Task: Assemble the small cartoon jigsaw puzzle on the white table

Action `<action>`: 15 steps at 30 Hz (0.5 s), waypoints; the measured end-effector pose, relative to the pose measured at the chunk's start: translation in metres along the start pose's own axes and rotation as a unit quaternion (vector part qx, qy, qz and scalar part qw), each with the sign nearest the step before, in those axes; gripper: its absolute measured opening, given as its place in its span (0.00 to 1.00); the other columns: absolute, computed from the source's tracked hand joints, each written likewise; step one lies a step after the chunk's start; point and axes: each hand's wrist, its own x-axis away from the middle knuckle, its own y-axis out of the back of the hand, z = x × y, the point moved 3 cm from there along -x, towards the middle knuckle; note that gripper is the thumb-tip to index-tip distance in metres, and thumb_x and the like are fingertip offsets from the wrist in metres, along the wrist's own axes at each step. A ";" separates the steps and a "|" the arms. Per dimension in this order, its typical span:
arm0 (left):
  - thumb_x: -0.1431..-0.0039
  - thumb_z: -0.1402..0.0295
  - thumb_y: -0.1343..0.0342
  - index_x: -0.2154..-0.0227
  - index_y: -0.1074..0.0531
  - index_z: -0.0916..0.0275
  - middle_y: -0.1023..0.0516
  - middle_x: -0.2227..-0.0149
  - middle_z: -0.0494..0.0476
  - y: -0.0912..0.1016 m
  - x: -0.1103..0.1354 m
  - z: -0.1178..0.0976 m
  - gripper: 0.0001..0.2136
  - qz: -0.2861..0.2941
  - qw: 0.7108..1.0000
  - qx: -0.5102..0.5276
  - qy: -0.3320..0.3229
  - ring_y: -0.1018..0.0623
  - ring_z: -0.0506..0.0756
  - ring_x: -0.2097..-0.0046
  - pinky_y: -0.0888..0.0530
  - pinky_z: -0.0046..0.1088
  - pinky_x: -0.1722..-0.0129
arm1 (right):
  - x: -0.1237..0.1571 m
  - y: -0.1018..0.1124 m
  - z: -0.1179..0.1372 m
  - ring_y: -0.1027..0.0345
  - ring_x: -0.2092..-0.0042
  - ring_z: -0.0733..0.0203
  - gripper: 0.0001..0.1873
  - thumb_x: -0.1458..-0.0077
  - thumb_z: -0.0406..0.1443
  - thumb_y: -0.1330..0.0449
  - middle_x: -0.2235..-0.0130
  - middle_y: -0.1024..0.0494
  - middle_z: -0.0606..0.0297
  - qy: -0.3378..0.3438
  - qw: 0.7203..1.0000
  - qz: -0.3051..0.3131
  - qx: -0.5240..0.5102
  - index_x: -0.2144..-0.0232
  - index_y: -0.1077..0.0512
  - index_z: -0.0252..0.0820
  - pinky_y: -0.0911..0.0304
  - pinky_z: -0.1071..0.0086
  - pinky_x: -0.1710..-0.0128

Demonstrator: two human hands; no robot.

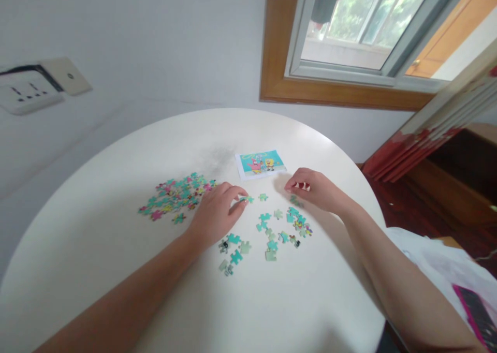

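Note:
My left hand (217, 211) rests on the round white table (116, 270), fingers pinched on a small teal puzzle piece (247, 199). My right hand (312, 188) is curled knuckles-up just right of it, fingertips tucked under; what it holds, if anything, is hidden. A loose teal piece (263, 196) lies between the hands. Several scattered teal pieces (272, 234) lie below and between the hands. A pile of colourful pieces (176, 196) sits left of my left hand. A cartoon reference picture card (260, 164) lies beyond the hands.
A grey wall with a power socket (29, 97) stands behind the table at left. A wooden-framed window (349, 42) is at the upper right. Red-and-cream fabric (427, 135) and dark wooden furniture (458, 187) stand right of the table.

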 end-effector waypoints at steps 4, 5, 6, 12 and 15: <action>0.39 0.66 0.48 0.60 0.28 0.58 0.27 0.62 0.56 -0.001 0.000 0.001 0.07 0.003 1.000 -0.002 0.007 0.26 0.57 0.59 0.33 0.35 0.57 | 0.007 -0.009 0.025 0.31 0.64 0.64 0.11 0.45 0.28 0.44 0.65 0.24 0.61 0.076 0.993 0.082 -0.046 0.65 0.22 0.41 0.37 0.71 0.65; 0.39 0.66 0.47 0.60 0.27 0.57 0.27 0.62 0.55 -0.001 0.000 0.001 0.07 0.003 1.000 -0.002 0.009 0.27 0.57 0.59 0.33 0.35 0.57 | 0.009 -0.013 0.031 0.31 0.64 0.64 0.11 0.45 0.28 0.44 0.66 0.24 0.62 0.098 0.988 0.109 -0.054 0.65 0.22 0.41 0.37 0.71 0.64; 0.39 0.66 0.47 0.60 0.27 0.57 0.27 0.62 0.55 -0.001 0.000 0.000 0.07 0.003 1.000 -0.002 0.010 0.27 0.57 0.59 0.33 0.35 0.57 | 0.011 -0.017 0.036 0.31 0.64 0.64 0.11 0.44 0.28 0.43 0.66 0.24 0.62 0.119 0.982 0.132 -0.060 0.64 0.21 0.41 0.37 0.71 0.64; 0.39 0.66 0.47 0.61 0.27 0.58 0.27 0.63 0.55 0.001 0.001 -0.003 0.06 0.001 1.000 0.004 0.014 0.27 0.57 0.59 0.33 0.34 0.56 | 0.018 -0.039 0.055 0.33 0.62 0.64 0.09 0.44 0.29 0.41 0.65 0.26 0.61 0.205 0.963 0.163 -0.057 0.62 0.22 0.41 0.36 0.70 0.59; 0.39 0.66 0.47 0.61 0.27 0.58 0.27 0.62 0.55 0.001 0.001 -0.003 0.06 0.004 1.000 0.001 0.008 0.27 0.57 0.58 0.33 0.34 0.57 | 0.019 -0.043 0.062 0.33 0.59 0.62 0.10 0.43 0.29 0.42 0.63 0.26 0.59 0.226 0.962 0.142 -0.053 0.61 0.22 0.40 0.38 0.69 0.56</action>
